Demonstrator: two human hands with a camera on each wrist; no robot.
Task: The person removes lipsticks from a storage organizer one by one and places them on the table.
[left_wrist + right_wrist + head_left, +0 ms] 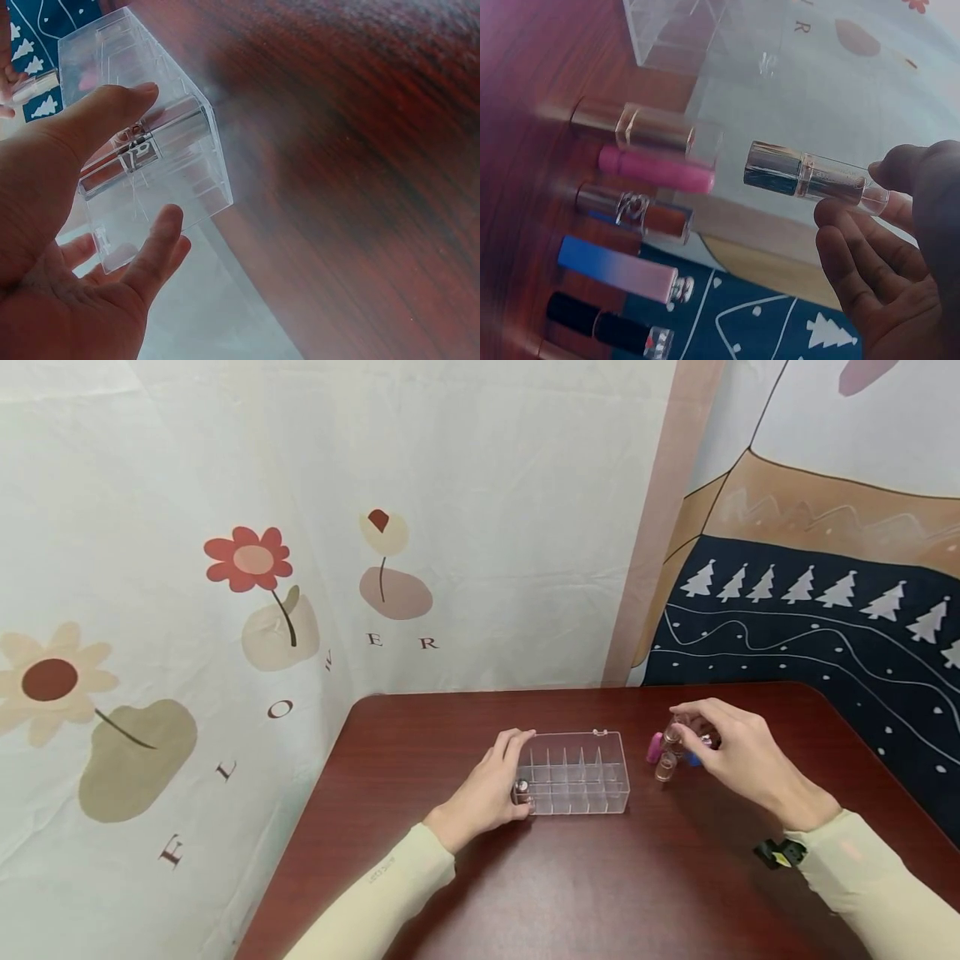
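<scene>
My left hand (482, 789) grips the left end of a clear divided organizer box (581, 803), thumb at the front and fingers at the back. At least one lipstick (522, 787) stands in the compartments by that hand. To the right, my right hand (738, 750) pinches a lipstick (774, 171) with a shiny metallic base and clear cap, held by the cap end above the table. Near it stand a gold lipstick with a clear cap (594, 121), a pink tube (656, 171), an orange-tinted one (665, 221), a blue-to-pink one (615, 268) and a black one (615, 325).
A dark red-brown wooden table (570, 885) carries everything. A pale curtain with printed flowers (487, 527) hangs behind it, and a dark blue tree-patterned cloth (810, 618) hangs at the right. A black strap piece (780, 853) sits at my right wrist.
</scene>
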